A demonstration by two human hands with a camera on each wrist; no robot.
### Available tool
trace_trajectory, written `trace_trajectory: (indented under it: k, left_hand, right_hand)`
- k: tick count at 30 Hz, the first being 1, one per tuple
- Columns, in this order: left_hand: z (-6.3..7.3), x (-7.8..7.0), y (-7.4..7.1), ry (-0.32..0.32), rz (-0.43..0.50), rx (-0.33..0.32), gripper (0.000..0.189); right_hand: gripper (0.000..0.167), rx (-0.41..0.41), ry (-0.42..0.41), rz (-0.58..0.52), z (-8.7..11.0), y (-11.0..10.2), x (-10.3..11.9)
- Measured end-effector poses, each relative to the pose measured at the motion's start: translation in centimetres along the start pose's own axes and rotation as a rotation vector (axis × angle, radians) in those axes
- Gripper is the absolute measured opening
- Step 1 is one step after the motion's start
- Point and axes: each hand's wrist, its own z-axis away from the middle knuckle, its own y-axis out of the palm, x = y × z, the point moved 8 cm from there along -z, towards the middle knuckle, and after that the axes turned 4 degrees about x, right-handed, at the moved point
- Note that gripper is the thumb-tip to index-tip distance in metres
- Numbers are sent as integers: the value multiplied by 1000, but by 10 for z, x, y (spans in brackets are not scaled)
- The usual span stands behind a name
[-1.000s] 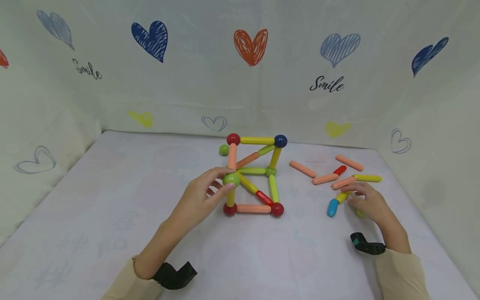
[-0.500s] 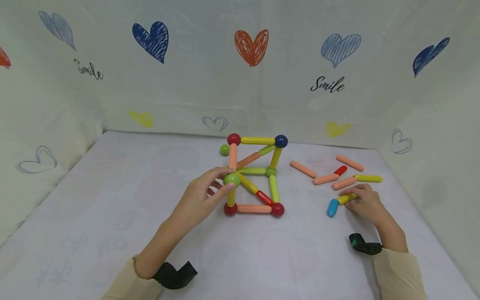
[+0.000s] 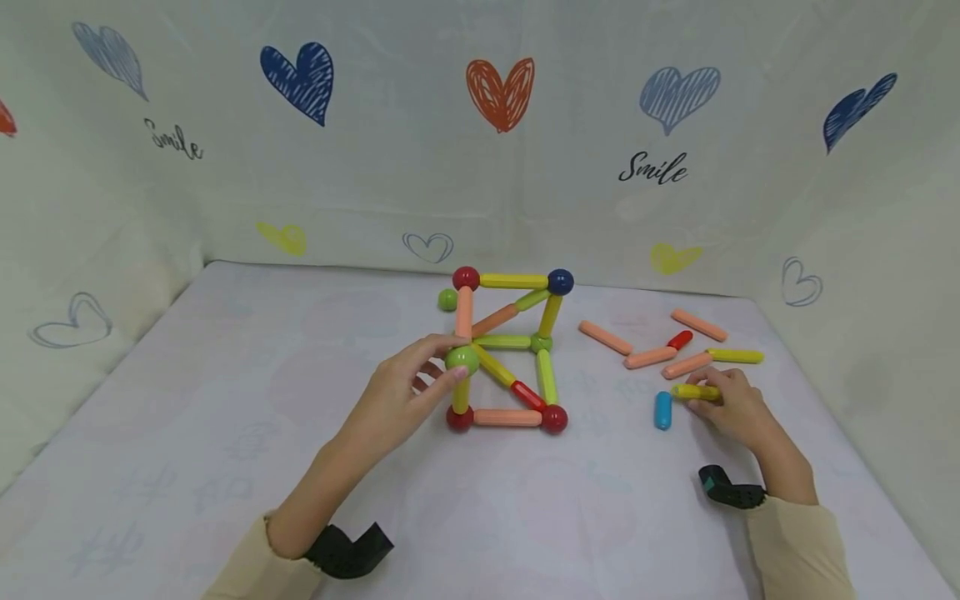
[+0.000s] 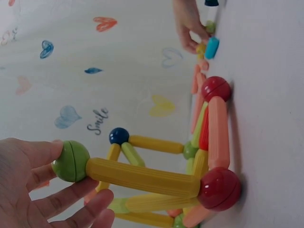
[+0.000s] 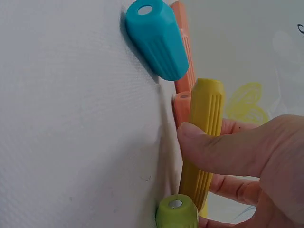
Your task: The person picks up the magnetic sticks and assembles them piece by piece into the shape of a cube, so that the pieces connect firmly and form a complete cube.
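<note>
My left hand (image 3: 401, 385) pinches a green ball (image 3: 462, 360) between thumb and fingers. That ball tops an upright yellow rod (image 4: 147, 178) at the near left corner of a frame built of magnetic rods and balls. Red balls (image 3: 554, 419) and a coral rod (image 3: 507, 417) form its front bottom edge; a dark blue ball (image 3: 560, 282) sits at the far upper corner. My right hand (image 3: 738, 408) pinches a loose yellow rod (image 5: 205, 114) between thumb and fingers. A short blue rod (image 3: 663, 411) lies just left of it, and a short green rod (image 5: 176, 211) lies under the hand.
Behind the right hand lie several loose rods: coral rods (image 3: 606, 337), a short red rod (image 3: 680, 339) and a yellow rod (image 3: 736, 357). A single green ball (image 3: 447, 300) sits behind the frame's left side. A white curtain (image 3: 585, 167) with printed hearts backs the table.
My right hand has closed on the short yellow rod and pulled it away from the blue rod, which now lies separate and turned straighter. My left hand stays on the green ball.
</note>
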Motion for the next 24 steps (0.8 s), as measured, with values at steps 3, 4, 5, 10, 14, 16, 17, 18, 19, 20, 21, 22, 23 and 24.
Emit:
trace_trajectory:
  k: [3,4,5,10,14,16,17,18,19,20,21,22,23,24]
  left_hand:
    - [0,0,-1,2,2,-1,37]
    - [0,0,-1,2,2,-1,37]
    - [1,0,-1,1,2,-1,37]
    - [1,0,-1,-1,5,2,37]
    - [1,0,-2,-2,7,0,37]
    - [0,1,-2,-1,9,0,37]
    - [0,1,-1,-1,10,1,38]
    - [0,1,-1,-1,12,2,38]
    - [0,1,0,0,15,3,38]
    - [-1,1,0,1,17,4,38]
    - [-1,2,0,2,19,5,38]
    - [-1,2,0,3,22,4,37]
    - [-1,2,0,5,26,4,37]
    - [-1,2,0,6,30,4,37]
  right_hand:
    - [30,-10,-32,-14,-1,-2,3]
    - [31,-14,-42,-24,-1,-3,4]
    - [31,-16,-51,-37,-2,-4,6]
    - [40,-42,-61,-70,1,-12,17]
    - [42,-72,-95,-59,7,-21,35]
    - [39,-86,-117,-65,12,-25,48]
    - [38,-96,-134,-71,15,-27,55]
    - [37,-106,-155,-81,18,-30,63]
    - [37,-117,-174,-91,21,-32,72]
    - [37,-129,-190,-97,24,-33,80]
    - [37,-143,-206,-104,27,-34,89]
    - [37,-161,-227,-110,30,-35,98]
    - [35,-176,-259,-114,33,-35,108]
    - [34,-190,-283,-116,36,-34,117]
